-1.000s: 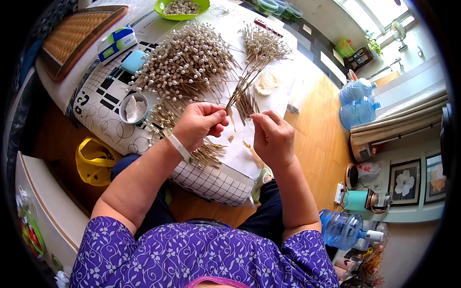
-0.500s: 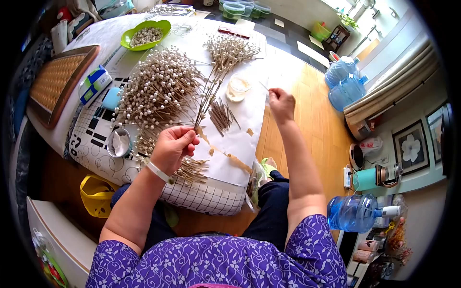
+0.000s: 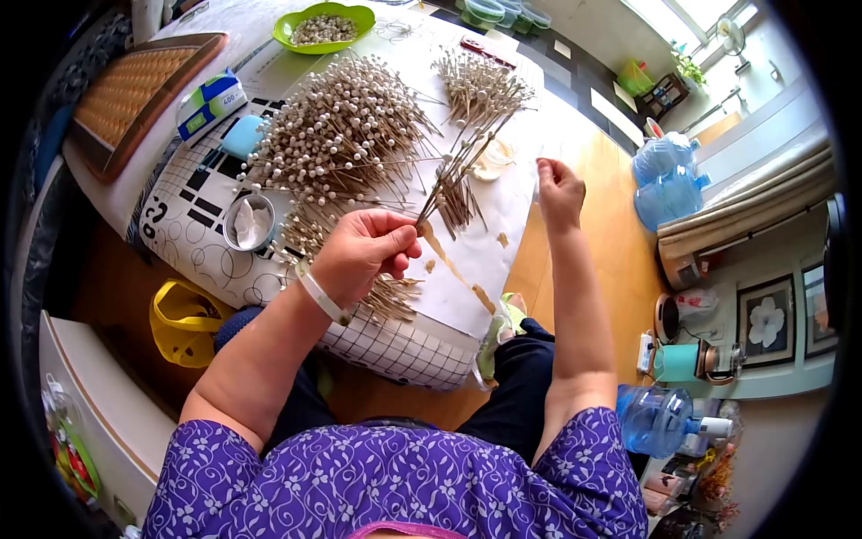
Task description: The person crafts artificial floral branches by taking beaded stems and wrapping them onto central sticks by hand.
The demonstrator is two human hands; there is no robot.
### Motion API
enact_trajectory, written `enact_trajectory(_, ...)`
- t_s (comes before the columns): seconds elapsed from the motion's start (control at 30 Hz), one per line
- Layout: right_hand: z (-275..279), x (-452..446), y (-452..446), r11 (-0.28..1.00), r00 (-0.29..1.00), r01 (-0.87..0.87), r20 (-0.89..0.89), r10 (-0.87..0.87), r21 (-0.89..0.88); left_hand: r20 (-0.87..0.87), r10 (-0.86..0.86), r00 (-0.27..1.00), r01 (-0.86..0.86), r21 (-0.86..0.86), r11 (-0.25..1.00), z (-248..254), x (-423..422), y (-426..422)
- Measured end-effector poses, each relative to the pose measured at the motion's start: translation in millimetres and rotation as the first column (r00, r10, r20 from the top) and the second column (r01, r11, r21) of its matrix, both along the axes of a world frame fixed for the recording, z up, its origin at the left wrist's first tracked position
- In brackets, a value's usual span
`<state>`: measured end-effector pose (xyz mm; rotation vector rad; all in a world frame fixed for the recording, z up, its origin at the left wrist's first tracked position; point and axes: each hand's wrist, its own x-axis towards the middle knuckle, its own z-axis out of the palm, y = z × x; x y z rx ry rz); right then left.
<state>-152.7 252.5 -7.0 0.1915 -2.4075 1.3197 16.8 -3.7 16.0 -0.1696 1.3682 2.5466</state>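
My left hand point(image 3: 373, 247) is closed, pinching the lower ends of a small bundle of thin brown stems point(image 3: 445, 180) that slants up to the right. Off the table's right edge, my right hand point(image 3: 561, 193) is pinched shut; anything between its fingertips is too fine to make out. Beyond the left hand lies a large heap of white-tipped dried stems point(image 3: 341, 135), with a smaller bunch point(image 3: 485, 85) to its right. Short brown sticks point(image 3: 461, 214) lie behind the held bundle. Close by is a round tub of pale stuff point(image 3: 493, 159), partly covered by the stems.
A green bowl of white beads point(image 3: 323, 30) sits at the back. Along the left are a tissue pack point(image 3: 211, 106), a blue box point(image 3: 244, 137) and a small tin point(image 3: 250, 223). Brown scraps point(image 3: 458, 277) lie on white paper. Water jugs point(image 3: 669, 193) stand on the floor at right.
The view has shifted, so the table sits further left and higher. My left hand and its bundle have moved right, and the stems tilt more to the right. My right hand stays pinched.
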Motion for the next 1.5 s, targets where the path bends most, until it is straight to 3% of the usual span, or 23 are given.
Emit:
enact_trajectory(0.03,2.0,17.9,-7.8,0.964,0.992,-0.12,0.004,0.124,-0.239,-0.02,-0.027,0.999,0.027,0.004,1.0,0.9,1.7,0.4)
enact_trajectory(0.07,24.7,51.1,-24.4,0.893,0.941,-0.249,0.125,0.315,-0.375,-0.039,-0.052,0.998,0.052,0.005,0.999,1.7,3.7,0.5)
enact_trajectory(0.13,48.6,91.9,-48.2,0.745,0.746,-0.443,0.256,0.615,-0.499,-0.029,-0.071,0.997,0.072,0.012,0.997,2.1,8.0,2.1)
enact_trajectory(0.2,57.2,110.3,-64.1,0.572,0.634,-0.402,0.233,0.737,-0.715,-0.08,-0.151,0.985,0.148,-0.034,0.988,2.5,9.6,2.3)
enact_trajectory(0.27,48.7,113.3,-71.4,0.575,0.656,-0.31,0.268,0.706,-0.757,-0.081,-0.155,0.985,0.151,-0.047,0.987,0.7,11.1,2.9)
enact_trajectory(0.47,48.3,117.6,-71.1,0.575,0.716,-0.257,0.246,0.654,-0.777,-0.072,-0.149,0.986,0.143,-0.081,0.986,-5.2,8.2,9.7)
enact_trajectory(0.6,40.4,113.8,-68.3,0.506,0.703,-0.263,0.196,0.684,-0.821,-0.06,-0.144,0.988,0.139,-0.076,0.987,-6.9,3.9,10.3)
enact_trajectory(0.67,36.3,109.6,-66.0,0.575,0.706,-0.329,0.209,0.677,-0.749,-0.039,-0.156,0.987,0.151,-0.118,0.981,-5.9,3.6,8.4)
enact_trajectory(0.77,34.0,106.7,-63.6,0.582,0.701,-0.427,0.153,0.696,-0.692,-0.012,-0.153,0.988,0.151,-0.097,0.984,-4.3,4.3,9.8)
enact_trajectory(0.97,32.9,113.4,-64.9,0.582,0.7,-0.302,0.238,0.673,-0.755,-0.056,-0.167,0.984,0.158,-0.146,0.977,-5.7,3.8,10.2)
enact_trajectory(1.3,34.8,119.0,-70.2,0.626,0.738,-0.266,0.263,0.621,-0.733,-0.079,-0.119,0.99,0.092,-0.287,0.953,-5.5,4.1,14.0)
enact_trajectory(1.5,31.9,117.1,-70.5,0.591,0.724,-0.242,0.262,0.638,-0.769,-0.118,-0.056,0.991,0.015,-0.327,0.945,-5.0,5.2,16.8)
